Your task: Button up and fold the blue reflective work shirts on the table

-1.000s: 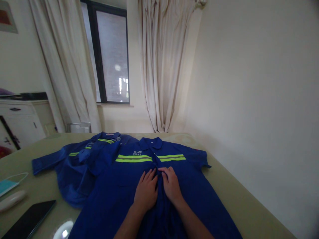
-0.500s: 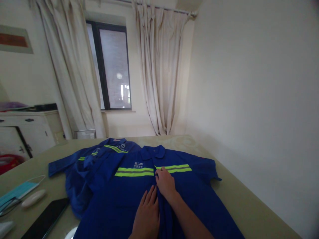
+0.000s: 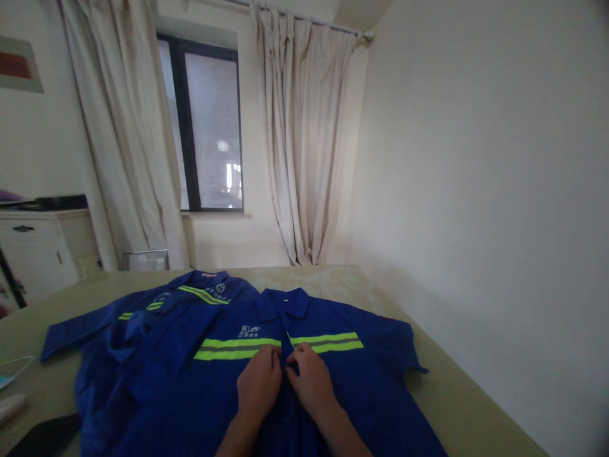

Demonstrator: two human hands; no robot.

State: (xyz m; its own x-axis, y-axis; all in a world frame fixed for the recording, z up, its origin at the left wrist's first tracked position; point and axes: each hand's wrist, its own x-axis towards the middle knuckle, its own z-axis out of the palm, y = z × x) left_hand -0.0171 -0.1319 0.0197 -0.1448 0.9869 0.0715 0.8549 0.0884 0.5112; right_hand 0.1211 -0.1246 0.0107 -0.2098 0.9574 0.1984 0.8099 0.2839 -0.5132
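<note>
A blue short-sleeved work shirt [image 3: 361, 374] lies spread face up, its collar pointing away from me. Yellow-green reflective bands cross its chest, and a pale printed logo sits above the left band. My left hand [image 3: 261, 381] is closed at the left edge of the front opening, just at the band, its fingertips pinching the fabric. Across the opening, my right hand [image 3: 310, 377] pinches the right front edge with thumb and forefinger. The two hands are close together but apart. Any buttons or zip under the fingers are too small or hidden to make out.
Another blue work jacket [image 3: 102, 324] with reflective bands lies crumpled to the left on the pale green table [image 3: 476, 406]. A dark phone [image 3: 45, 438], a whitish oval object [image 3: 10, 406] and a mask strap [image 3: 21, 363] are at the lower left. A wall stands on the right.
My left hand has gone from lying flat on the shirt to pinching the front edge higher up. My right hand stays at the opening, slightly lower. The view has turned a little right.
</note>
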